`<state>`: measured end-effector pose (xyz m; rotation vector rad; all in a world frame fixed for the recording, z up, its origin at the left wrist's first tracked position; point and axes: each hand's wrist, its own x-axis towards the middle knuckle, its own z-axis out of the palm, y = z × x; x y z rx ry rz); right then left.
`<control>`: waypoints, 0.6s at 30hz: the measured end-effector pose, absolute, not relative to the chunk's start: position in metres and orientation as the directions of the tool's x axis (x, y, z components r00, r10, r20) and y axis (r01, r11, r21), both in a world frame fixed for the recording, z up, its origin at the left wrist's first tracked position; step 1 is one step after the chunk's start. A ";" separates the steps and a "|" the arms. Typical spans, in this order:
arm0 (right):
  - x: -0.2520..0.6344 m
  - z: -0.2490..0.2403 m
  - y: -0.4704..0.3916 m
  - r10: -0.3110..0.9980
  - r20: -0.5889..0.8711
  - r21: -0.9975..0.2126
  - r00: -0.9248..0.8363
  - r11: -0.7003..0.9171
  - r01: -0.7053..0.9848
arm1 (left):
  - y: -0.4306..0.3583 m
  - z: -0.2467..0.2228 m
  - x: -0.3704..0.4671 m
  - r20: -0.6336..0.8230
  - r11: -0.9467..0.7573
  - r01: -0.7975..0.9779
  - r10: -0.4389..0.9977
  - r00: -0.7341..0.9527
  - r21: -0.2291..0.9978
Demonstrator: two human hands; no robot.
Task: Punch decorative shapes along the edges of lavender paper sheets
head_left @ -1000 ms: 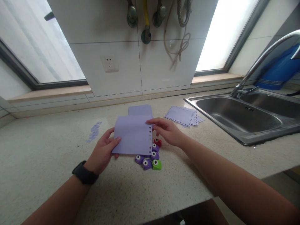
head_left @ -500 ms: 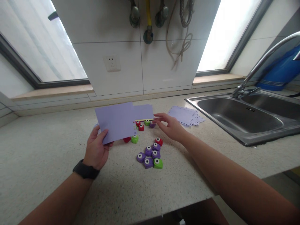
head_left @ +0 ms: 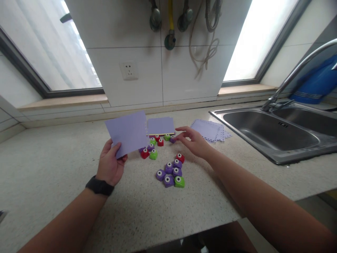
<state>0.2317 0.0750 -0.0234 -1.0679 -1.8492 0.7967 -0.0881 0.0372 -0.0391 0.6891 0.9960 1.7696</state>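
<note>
In my left hand (head_left: 112,163) is a sheet of purple paper (head_left: 127,133), pinched between thumb and fingers at its lower left and lifted above the counter. Small cut-outs line the sheet's right edge. My right hand (head_left: 192,140) is open, its fingers bent and apart, with the fingertips beside a purple craft punch (head_left: 172,139); whether they touch it I cannot tell. Around it stand more punches, among them a red punch (head_left: 160,142) and a green punch (head_left: 153,154). Nearer me is a cluster with several purple punches (head_left: 169,181) and another green punch (head_left: 179,181).
Behind the punches lies a stack of plain purple paper (head_left: 161,125). Purple sheets with punched edges (head_left: 206,130) are piled to the right. A steel sink (head_left: 252,137) with a faucet (head_left: 297,66) is set into the counter (head_left: 126,214) on the right.
The purple sheet has tilted and drawn left, uncovering more punches and the paper stack behind it. My right hand stays near the same purple punch. The whole view has shifted slightly.
</note>
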 end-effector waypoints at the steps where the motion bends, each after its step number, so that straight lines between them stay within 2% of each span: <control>1: 0.232 -0.024 0.075 0.888 0.344 -0.822 -0.306 0.442 0.359 | 0.037 -0.039 -0.088 0.021 -0.210 -0.464 0.925 -0.379 0.860; 4: 0.228 -0.026 0.074 0.862 0.352 -0.774 -0.365 0.487 0.405 | 0.037 -0.040 -0.089 0.028 -0.210 -0.470 0.930 -0.366 0.857; 7: 0.220 -0.022 0.072 0.826 0.383 -0.674 -0.413 0.555 0.487 | 0.037 -0.041 -0.089 0.029 -0.208 -0.475 0.934 -0.356 0.855; 11: 0.204 -0.006 0.069 0.727 0.375 -0.457 -0.576 0.685 0.567 | 0.039 -0.042 -0.090 0.021 -0.199 -0.483 0.937 -0.350 0.852; 14: 0.191 0.007 0.071 0.596 0.294 -0.267 -0.747 0.802 0.535 | 0.040 -0.043 -0.092 0.014 -0.192 -0.492 0.940 -0.342 0.849; 18: 0.169 0.011 0.078 0.439 0.186 -0.130 -0.879 0.898 0.421 | 0.041 -0.044 -0.092 0.010 -0.189 -0.503 0.942 -0.336 0.843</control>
